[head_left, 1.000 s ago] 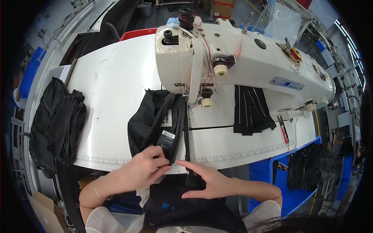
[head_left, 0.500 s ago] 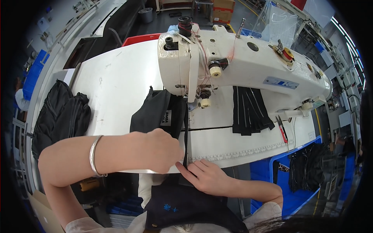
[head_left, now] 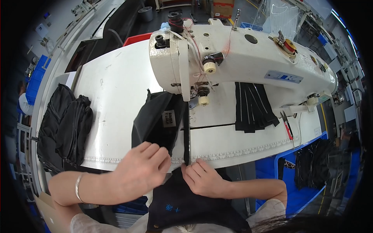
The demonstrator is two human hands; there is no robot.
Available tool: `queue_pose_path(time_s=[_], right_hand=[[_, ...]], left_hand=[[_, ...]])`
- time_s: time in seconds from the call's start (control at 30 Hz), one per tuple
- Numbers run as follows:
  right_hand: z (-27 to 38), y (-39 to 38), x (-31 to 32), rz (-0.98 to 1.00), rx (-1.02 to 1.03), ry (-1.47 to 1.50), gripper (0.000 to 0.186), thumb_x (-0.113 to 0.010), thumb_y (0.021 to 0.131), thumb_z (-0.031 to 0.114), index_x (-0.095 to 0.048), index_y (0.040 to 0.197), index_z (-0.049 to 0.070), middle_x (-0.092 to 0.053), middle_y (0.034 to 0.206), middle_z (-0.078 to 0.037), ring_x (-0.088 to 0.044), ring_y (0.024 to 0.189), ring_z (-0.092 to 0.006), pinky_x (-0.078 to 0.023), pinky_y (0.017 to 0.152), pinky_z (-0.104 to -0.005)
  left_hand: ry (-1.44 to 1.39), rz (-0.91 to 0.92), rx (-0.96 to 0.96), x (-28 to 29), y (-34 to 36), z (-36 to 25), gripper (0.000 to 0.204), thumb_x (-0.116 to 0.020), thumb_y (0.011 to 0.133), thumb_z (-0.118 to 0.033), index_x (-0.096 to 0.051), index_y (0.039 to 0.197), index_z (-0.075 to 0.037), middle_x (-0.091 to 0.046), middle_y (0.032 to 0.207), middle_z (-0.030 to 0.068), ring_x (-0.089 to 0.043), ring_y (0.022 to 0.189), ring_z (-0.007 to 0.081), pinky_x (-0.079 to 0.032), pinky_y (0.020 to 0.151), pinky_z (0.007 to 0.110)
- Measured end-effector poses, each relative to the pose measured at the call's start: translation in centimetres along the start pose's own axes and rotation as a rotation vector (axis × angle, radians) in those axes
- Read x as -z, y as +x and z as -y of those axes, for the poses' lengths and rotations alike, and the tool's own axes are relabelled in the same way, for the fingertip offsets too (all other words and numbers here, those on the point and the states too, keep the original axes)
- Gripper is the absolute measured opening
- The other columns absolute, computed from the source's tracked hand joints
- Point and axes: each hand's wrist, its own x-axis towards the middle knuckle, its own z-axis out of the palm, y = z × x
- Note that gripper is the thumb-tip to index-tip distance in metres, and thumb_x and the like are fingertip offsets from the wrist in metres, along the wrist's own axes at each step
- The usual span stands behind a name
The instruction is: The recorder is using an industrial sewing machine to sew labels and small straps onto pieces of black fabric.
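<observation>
White tabletop (head_left: 108,108) ahead, I've R hand (head_left: 204,178) pinching zip strip (head_left: 186,136), L hand (head_left: 147,165) curled, grip unclear, blk fabric (head_left: 149,120) just beyond; prob aligning, next needs even tension.

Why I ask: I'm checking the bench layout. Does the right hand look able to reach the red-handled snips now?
Probably yes: the white tabletop between the right hand and the snips looks unobstructed, though the hand appears to pinch the black strip, which it might need to release.
</observation>
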Motion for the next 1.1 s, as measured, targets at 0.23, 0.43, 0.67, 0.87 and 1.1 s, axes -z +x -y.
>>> queue_pose_path(time_s=[0.23,0.43,0.67,0.87,1.1], right_hand=[[-0.6,-0.5,0.1,-0.145,-0.056,0.123,0.026,-0.059,0.074,0.011,-0.062,0.094,-0.005,-0.06,0.099,-0.016,-0.06,0.097,-0.028,-0.049,0.087,-0.0375],[-1.4,-1.2,0.2,-0.066,0.044,0.161,0.021,-0.06,0.076,0.009,-0.062,0.091,-0.005,-0.062,0.105,-0.02,-0.059,0.106,-0.0331,-0.048,0.093,-0.0396],[-1.8,-1.3,-0.4,-0.103,0.068,0.207,0.019,-0.062,0.074,0.007,-0.063,0.09,-0.005,-0.061,0.105,-0.019,-0.06,0.105,-0.0326,-0.05,0.093,-0.0391],[-1.0,-1.7,-0.9,-0.097,-0.022,0.229,0.024,-0.057,0.075,0.012,-0.062,0.091,-0.006,-0.06,0.106,-0.02,-0.058,0.108,-0.0351,-0.045,0.098,-0.0427],[-1.5,-1.8,-0.5,-0.071,0.003,0.184,0.025,-0.055,0.077,0.014,-0.062,0.092,-0.005,-0.06,0.107,-0.02,-0.059,0.105,-0.0342,-0.045,0.098,-0.0443]], left_hand=[[-0.153,-0.394,0.316,-5.9,-1.7,-0.7,0.028,-0.069,0.068,-0.001,-0.064,0.095,0.003,-0.042,0.071,0.0052,-0.043,0.066,0.0209,-0.034,0.058,0.032],[-0.462,-0.799,0.621,-5.7,-0.4,1.0,0.03,-0.057,0.072,0.014,-0.066,0.098,0.002,-0.06,0.092,0.009,-0.057,0.097,0.0261,-0.046,0.088,0.033],[-0.582,-0.694,0.448,-2.5,1.9,10.2,0.01,-0.06,0.082,-0.003,-0.064,0.089,0.002,-0.057,0.078,0.006,-0.055,0.073,0.0153,-0.044,0.068,0.024],[0.059,-0.454,-0.023,-7.7,-0.1,-1.3,0.037,-0.06,0.056,-0.008,-0.066,0.09,0.006,-0.061,0.088,0.0103,-0.057,0.077,0.0192,-0.048,0.064,0.029],[-0.096,-0.5,0.077,-12.1,0.0,-2.5,0.029,-0.061,0.064,-0.008,-0.067,0.09,0.003,-0.061,0.089,0.0091,-0.057,0.077,0.0186,-0.048,0.067,0.029]])
